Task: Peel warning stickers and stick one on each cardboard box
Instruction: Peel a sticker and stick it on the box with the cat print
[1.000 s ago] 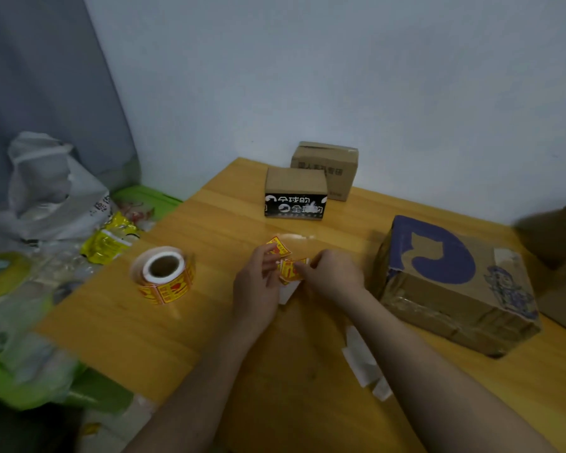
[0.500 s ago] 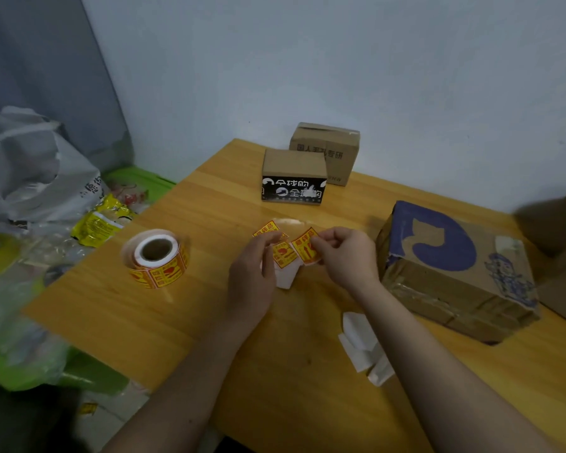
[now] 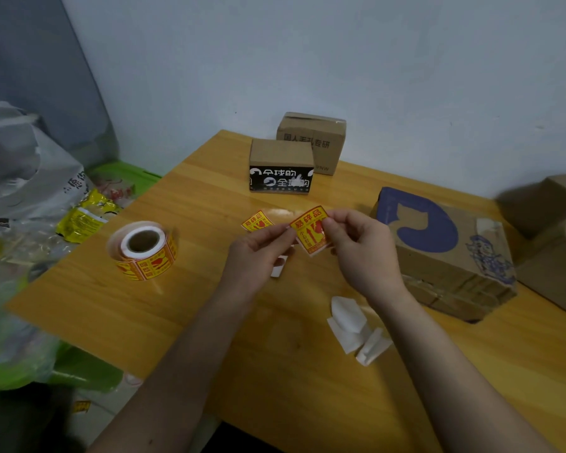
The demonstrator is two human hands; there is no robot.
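Observation:
Above the middle of the wooden table (image 3: pixel 177 308), my right hand (image 3: pixel 360 253) pinches a yellow-and-red warning sticker (image 3: pixel 309 228) by its right edge. My left hand (image 3: pixel 257 253) pinches the strip's left part, where another sticker (image 3: pixel 257 221) and white backing (image 3: pixel 279 266) hang. A sticker roll (image 3: pixel 144 250) lies to the left. Three cardboard boxes stand on the table: a black-labelled one (image 3: pixel 281 165), a plain one (image 3: pixel 311 138) behind it, and a large blue-printed one (image 3: pixel 445 250) to the right.
Crumpled white backing scraps (image 3: pixel 356 331) lie near my right forearm. More brown boxes (image 3: pixel 553 230) sit at the far right. Plastic bags (image 3: pixel 30 178) and a green bin (image 3: pixel 79 371) crowd the left, beyond the table edge. A wall runs behind the boxes.
My hands have risen and drawn apart. The sticker in my right hand has lifted away from the strip and now faces up, more fully exposed.

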